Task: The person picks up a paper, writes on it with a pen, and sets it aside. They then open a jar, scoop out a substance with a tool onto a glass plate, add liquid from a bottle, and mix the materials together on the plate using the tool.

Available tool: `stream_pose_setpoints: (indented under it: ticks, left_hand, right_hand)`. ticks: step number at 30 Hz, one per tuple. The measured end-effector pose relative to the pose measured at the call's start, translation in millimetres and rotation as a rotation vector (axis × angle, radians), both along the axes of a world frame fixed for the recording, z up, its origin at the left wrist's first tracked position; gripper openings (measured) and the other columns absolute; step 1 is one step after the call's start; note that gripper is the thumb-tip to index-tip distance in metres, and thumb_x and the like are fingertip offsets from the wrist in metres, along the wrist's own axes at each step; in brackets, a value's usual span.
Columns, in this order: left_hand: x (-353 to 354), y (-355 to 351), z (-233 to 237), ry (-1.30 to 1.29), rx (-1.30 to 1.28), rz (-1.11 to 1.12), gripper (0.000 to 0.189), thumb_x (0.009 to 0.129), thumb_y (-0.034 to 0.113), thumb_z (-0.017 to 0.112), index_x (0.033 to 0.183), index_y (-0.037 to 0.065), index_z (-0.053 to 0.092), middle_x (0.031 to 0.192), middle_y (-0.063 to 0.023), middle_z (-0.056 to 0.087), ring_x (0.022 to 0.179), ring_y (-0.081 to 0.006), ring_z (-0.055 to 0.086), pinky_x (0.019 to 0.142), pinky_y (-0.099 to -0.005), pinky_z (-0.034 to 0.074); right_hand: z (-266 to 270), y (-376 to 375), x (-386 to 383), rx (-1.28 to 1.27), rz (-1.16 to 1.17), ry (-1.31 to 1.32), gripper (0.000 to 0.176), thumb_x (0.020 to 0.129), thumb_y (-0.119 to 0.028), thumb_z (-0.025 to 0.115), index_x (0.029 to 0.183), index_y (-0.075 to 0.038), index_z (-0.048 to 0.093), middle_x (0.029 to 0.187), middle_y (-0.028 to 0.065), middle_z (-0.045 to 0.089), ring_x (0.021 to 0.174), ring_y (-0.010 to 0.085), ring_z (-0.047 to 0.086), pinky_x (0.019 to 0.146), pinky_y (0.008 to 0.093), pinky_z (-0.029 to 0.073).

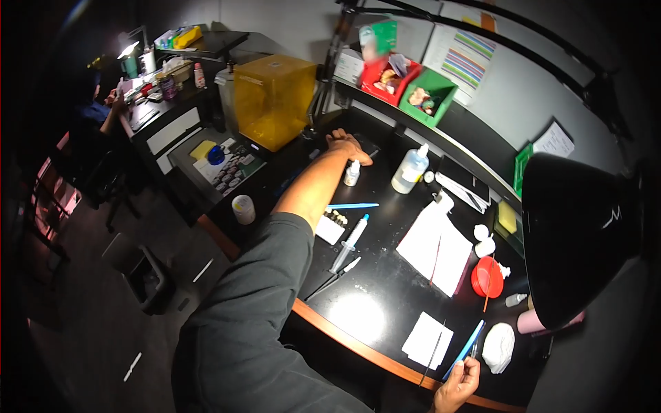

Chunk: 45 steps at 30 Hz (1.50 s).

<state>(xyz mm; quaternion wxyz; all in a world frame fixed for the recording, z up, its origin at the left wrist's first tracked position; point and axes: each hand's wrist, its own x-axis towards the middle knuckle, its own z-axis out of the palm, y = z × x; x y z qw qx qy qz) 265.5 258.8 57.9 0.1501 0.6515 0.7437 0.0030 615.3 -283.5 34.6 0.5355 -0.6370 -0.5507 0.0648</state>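
Observation:
My left hand [349,146], at the end of an arm stretched across the black table, lies with fingers extended on a dark flat object [367,146] near the back. A small white dropper bottle [352,173] stands just in front of that hand. At the lower right, my right hand [458,387] is closed around slim metal tweezers [474,350]; their lower part is hidden by the fingers. Right beside them runs a blue stick [465,350], its lower end at the hand. Close by are a white paper pad [421,342] with a thin dark tool [436,347] across it, and a crumpled white cloth [498,348].
A syringe [352,237], another blue stick [353,206] and a white jar [243,209] occupy the left part. Further right are a squeeze bottle [409,170], white sheet [430,251] and red bowl [487,278]. A black lamp shade [575,241] overhangs the right. Another person [96,124] sits at the far-left desk.

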Motion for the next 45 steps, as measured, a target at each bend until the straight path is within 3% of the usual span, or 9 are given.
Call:
stream_pose_setpoints:
  ticks: [6,10,16,20,25,26,28,34,45]
  left_hand:
    - [-4.8,-1.1,5.3,-0.009,-0.056,-0.061,0.124,0.066,0.056,0.079,0.161,-0.009,0.034,0.160,-0.0249,0.035,0.150,-0.0406,0.032,0.121,-0.0616,0.029]
    - [-3.1,0.5,6.2,-0.140,0.057,-0.065,0.093,0.078,0.058,0.080,0.157,0.015,0.056,0.176,-0.0244,0.020,0.160,-0.0469,0.021,0.124,-0.0662,0.027]
    - [-16.5,-68.4,73.0,-0.176,0.156,-0.344,0.083,0.086,0.058,0.075,0.150,0.007,0.061,0.168,-0.0247,0.040,0.155,-0.0451,0.037,0.123,-0.0535,0.041]
    - [-32.2,-187.9,112.8,-0.240,0.376,-0.545,0.068,0.092,0.053,0.072,0.134,0.000,0.070,0.147,-0.0272,0.058,0.144,-0.0433,0.050,0.120,-0.0520,0.042]
    - [-84.7,-315.9,97.6,-0.923,1.092,-0.681,0.031,0.087,0.017,0.079,0.113,0.000,0.078,0.092,-0.0094,0.074,0.079,-0.0227,0.070,0.074,-0.0355,0.056]
    - [-100.0,-330.4,87.4,-0.897,1.151,-0.585,0.024,0.086,0.018,0.077,0.102,0.001,0.079,0.084,-0.0106,0.074,0.079,-0.0274,0.072,0.075,-0.0374,0.057]
    - [-125.1,-327.6,40.0,-0.940,1.377,-0.399,0.012,0.086,0.013,0.073,0.093,0.004,0.078,0.073,-0.0074,0.071,0.075,-0.0257,0.070,0.073,-0.0381,0.054]
    - [-161.4,-324.8,-66.2,-0.631,1.334,0.190,0.016,0.090,0.016,0.072,0.105,0.010,0.074,0.102,-0.0052,0.073,0.104,-0.0288,0.065,0.096,-0.0458,0.045]
    - [-152.0,-342.4,-59.2,-0.394,1.247,0.203,0.052,0.099,0.031,0.063,0.143,0.005,0.051,0.138,-0.0216,0.052,0.131,-0.0410,0.046,0.113,-0.0559,0.030]
  right_hand:
    - [9.1,-6.4,-6.2,0.048,-0.126,-0.151,0.014,0.106,-0.013,0.068,0.101,0.000,0.068,0.092,0.0136,0.072,0.070,0.0205,0.062,0.065,0.0333,0.052]
    - [25.0,-16.3,-12.3,-0.008,-0.140,-0.214,0.022,0.104,-0.019,0.072,0.103,0.003,0.072,0.094,0.0174,0.073,0.081,0.0306,0.068,0.074,0.0401,0.057]
    - [28.5,-12.8,2.1,0.019,0.047,-0.390,0.015,0.103,-0.011,0.074,0.105,0.004,0.072,0.097,0.0183,0.074,0.085,0.0324,0.070,0.079,0.0412,0.058]
    - [42.4,-2.3,4.8,0.030,0.254,-0.434,0.011,0.104,-0.006,0.068,0.111,0.002,0.069,0.104,0.0173,0.070,0.091,0.0305,0.067,0.084,0.0413,0.057]
    - [114.0,28.7,-50.5,0.226,0.317,-0.942,0.010,0.101,-0.011,0.064,0.106,-0.002,0.065,0.074,0.0127,0.056,0.063,0.0245,0.058,0.057,0.0412,0.047]
    - [44.6,60.5,21.0,-0.065,0.587,-0.276,0.006,0.108,-0.001,0.054,0.104,0.003,0.057,0.090,0.0006,0.050,0.080,0.0072,0.044,0.075,0.0228,0.039]
    - [93.6,67.2,-45.5,-0.113,0.551,-0.232,0.006,0.103,0.004,0.058,0.098,0.002,0.056,0.086,0.0052,0.049,0.075,0.0131,0.047,0.069,0.0282,0.042]
    - [124.1,183.6,-100.8,-0.015,0.453,-0.568,0.017,0.096,-0.012,0.068,0.089,0.003,0.060,0.085,0.0184,0.068,0.075,0.0339,0.067,0.071,0.0446,0.053]
    - [92.0,454.7,-207.8,-0.334,0.605,-0.868,0.022,0.091,-0.017,0.063,0.100,-0.002,0.076,0.102,0.0253,0.076,0.104,0.0430,0.073,0.091,0.0490,0.058]
